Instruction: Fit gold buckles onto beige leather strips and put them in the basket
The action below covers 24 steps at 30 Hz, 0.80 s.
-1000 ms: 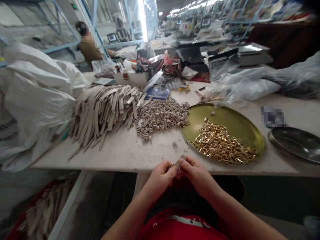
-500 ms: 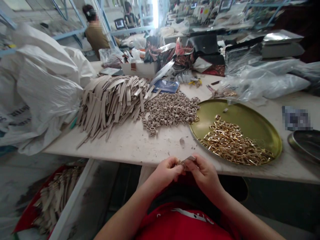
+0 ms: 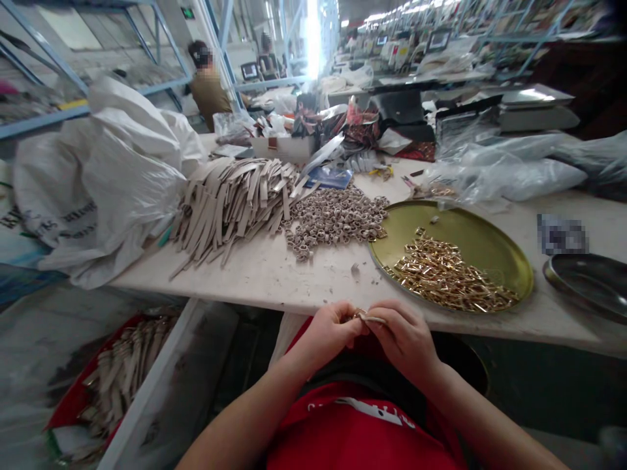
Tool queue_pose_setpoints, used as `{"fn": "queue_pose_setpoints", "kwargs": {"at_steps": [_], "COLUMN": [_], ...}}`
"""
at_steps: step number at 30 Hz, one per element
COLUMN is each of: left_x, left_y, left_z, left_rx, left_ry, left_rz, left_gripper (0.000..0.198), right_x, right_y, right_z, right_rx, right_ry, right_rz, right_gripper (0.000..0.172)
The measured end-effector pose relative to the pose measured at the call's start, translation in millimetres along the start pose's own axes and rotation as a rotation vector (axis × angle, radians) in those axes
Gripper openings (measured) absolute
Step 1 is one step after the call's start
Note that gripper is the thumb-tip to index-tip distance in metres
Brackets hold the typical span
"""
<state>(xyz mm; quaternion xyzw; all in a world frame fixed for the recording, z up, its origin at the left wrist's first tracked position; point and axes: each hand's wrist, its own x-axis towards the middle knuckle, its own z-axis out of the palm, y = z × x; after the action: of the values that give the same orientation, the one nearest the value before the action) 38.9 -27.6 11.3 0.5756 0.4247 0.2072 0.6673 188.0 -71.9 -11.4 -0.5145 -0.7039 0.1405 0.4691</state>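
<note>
Strap (image 3: pixel 376 320) pinched between left hand (image 3: pixel 333 329) and right hand (image 3: pixel 409 336), close together at the near edge of a pale, scrap-strewn tabletop (image 3: pixel 255 277), which carries gold buckles (image 3: pixel 450 277) in a round tray (image 3: pixel 482 235), small loops (image 3: pixel 337 215) and heaped strips (image 3: pixel 235 202); farther off, a person (image 3: pixel 211 94) in brown, blue shelf frames (image 3: pixel 169 85), a glaring light (image 3: pixel 312 42)

Single head-worn view, looking forward and down, fingers (image 3: pixel 396 314) close below, table (image 3: pixel 245 274) stretching away beyond

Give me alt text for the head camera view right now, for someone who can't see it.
A person's left hand and right hand pinch a small beige piece beside a worktable. On it, left to right: heaped long strips, piled small loops, a round tray of gold-coloured pieces.
</note>
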Motion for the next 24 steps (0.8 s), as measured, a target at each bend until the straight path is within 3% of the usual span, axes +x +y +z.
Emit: {"fn": "queue_pose_setpoints", "kwargs": {"at_steps": [2,7,11,14,17,20,22,24], "left_x": [-5,-17,-10,4,19,32,41,49], "left_y": [0,4,0,-9,-16,-18,-18,-19], "left_z": [3.2,3.2,-4.5,-12.7,-21.6,-30.2,-35.1,-39.2], "left_rx": [0.063,0.269,0.302,0.205,0.093,0.091,0.081,0.047], "left_ry": [0.063,0.071,0.122,0.163,0.112,0.09,0.167,0.239], "left_rz": [0.029,0.135,0.119,0.091,0.095,0.091,0.078,0.058], "left_gripper": [0.016,0.017,0.026,0.027,0.026,0.023,0.021,0.02], "right_x": [-1,2,3,8,23,49,68,81], "right_y": [1,3,4,8,23,50,72,90], "right_z": [-3,-1,11,15,9,4,7,16], "right_rx": [0.017,0.243,0.426,0.439,0.339,0.085,-0.165,-0.362], "right_ry": [-0.034,-0.06,-0.076,-0.124,-0.274,-0.251,-0.244,-0.341], "right_rz": [0.02,0.38,0.492,0.424,0.315,0.239,0.145,0.071], "right_gripper": [0.013,0.019,0.023,0.023,0.03,0.027,0.022,0.02]}}
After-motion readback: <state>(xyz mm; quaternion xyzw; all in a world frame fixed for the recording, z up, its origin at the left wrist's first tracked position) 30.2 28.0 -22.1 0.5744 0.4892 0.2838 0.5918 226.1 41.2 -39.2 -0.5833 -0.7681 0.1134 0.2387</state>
